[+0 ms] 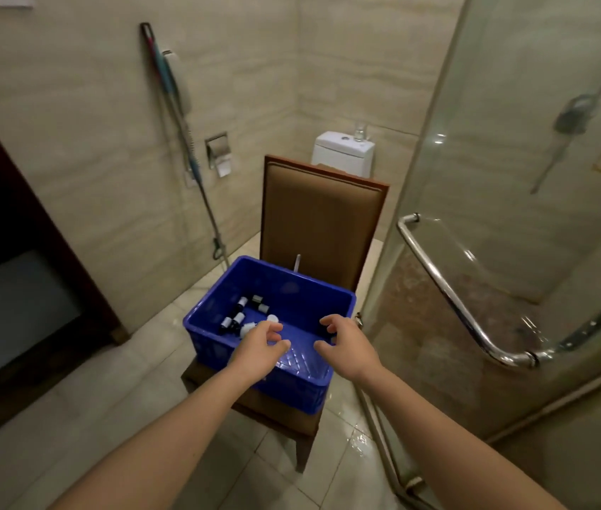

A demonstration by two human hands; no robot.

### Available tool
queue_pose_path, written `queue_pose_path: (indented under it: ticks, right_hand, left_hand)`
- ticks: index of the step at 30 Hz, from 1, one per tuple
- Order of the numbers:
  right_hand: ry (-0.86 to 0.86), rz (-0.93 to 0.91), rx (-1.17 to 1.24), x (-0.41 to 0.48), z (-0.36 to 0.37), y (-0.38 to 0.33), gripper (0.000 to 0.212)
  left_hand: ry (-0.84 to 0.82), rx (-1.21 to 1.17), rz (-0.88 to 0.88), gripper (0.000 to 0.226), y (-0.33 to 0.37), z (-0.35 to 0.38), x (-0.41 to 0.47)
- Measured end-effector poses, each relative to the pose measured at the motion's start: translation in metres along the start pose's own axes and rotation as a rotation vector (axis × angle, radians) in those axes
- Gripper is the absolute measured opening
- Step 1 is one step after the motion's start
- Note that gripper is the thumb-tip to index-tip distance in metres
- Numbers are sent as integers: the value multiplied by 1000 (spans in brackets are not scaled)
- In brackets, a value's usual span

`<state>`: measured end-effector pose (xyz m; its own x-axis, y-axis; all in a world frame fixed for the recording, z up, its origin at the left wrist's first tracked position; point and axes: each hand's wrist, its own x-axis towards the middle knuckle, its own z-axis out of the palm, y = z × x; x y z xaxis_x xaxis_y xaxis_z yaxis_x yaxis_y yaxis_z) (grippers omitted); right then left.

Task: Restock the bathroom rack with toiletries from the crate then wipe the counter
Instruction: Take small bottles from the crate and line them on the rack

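A blue plastic crate (291, 281) sits on the seat of a brown upholstered chair (322, 219). Several small dark toiletry bottles with white caps (243, 312) lie in the crate's far left corner. My left hand (260, 349) hovers over the crate's near left part, fingers spread and curled, holding nothing. My right hand (346, 344) reaches in at the near right, fingers also apart and empty; a small dark item peeks out behind its fingers. The rack and the counter are out of view.
A white toilet (343, 152) with a glass on its tank stands behind the chair. A glass shower door with a chrome handle (449, 288) is at right. A mop (181, 134) leans on the left wall beside a paper holder (218, 150). The floor tiles look wet.
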<state>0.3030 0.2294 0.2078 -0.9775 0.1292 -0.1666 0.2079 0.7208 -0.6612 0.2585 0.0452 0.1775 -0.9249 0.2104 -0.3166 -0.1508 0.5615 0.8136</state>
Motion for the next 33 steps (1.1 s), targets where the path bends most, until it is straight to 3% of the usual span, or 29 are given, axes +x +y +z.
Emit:
queue_pose_path:
  ticks: [12, 33]
  right_hand:
    - [-139, -28, 42, 68, 43, -6, 45]
    - [-58, 235, 75, 211, 142, -74, 45]
  left_hand:
    - [94, -14, -119, 38, -33, -36, 27]
    - [-146, 76, -102, 39, -99, -153, 204]
